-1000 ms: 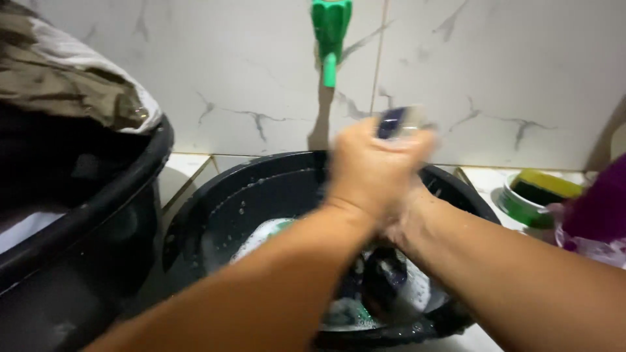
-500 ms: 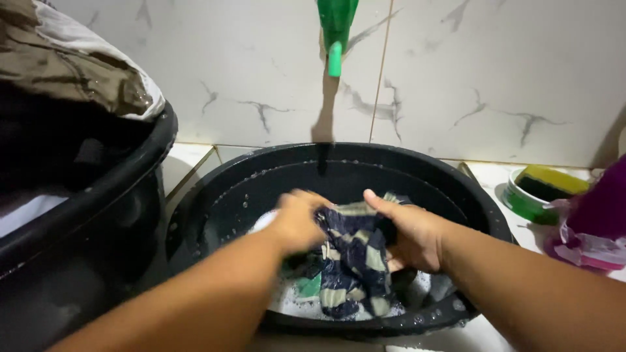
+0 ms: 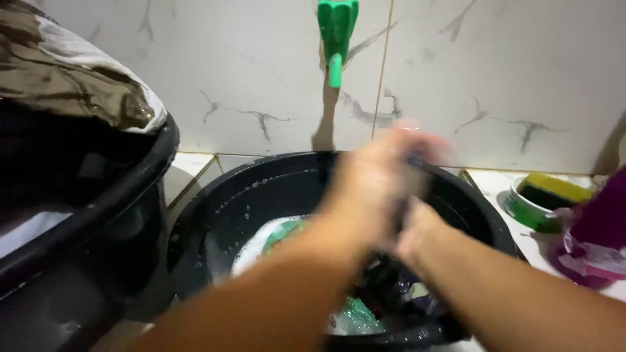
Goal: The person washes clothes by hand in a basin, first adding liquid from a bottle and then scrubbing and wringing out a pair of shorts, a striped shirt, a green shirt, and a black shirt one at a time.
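Both my hands are raised over a black wash basin (image 3: 215, 215) and are blurred by motion. My left hand (image 3: 372, 179) and my right hand (image 3: 417, 231) are pressed together around a dark patterned cloth (image 3: 401, 215), which hangs down between them into the basin. Soapy water with a green garment (image 3: 355, 316) lies in the basin's bottom. The cloth is mostly hidden by my hands.
A green tap (image 3: 337, 36) sticks out of the marble-tiled wall above the basin. A large black tub (image 3: 98, 215) heaped with brown and white laundry (image 3: 72, 85) stands at the left. At the right sit a green dish with a yellow sponge (image 3: 544, 192) and a magenta container (image 3: 600, 228).
My hands have come up from the basin, where they held the cloth spread apart, and are now closed together on it higher up, moving fast.
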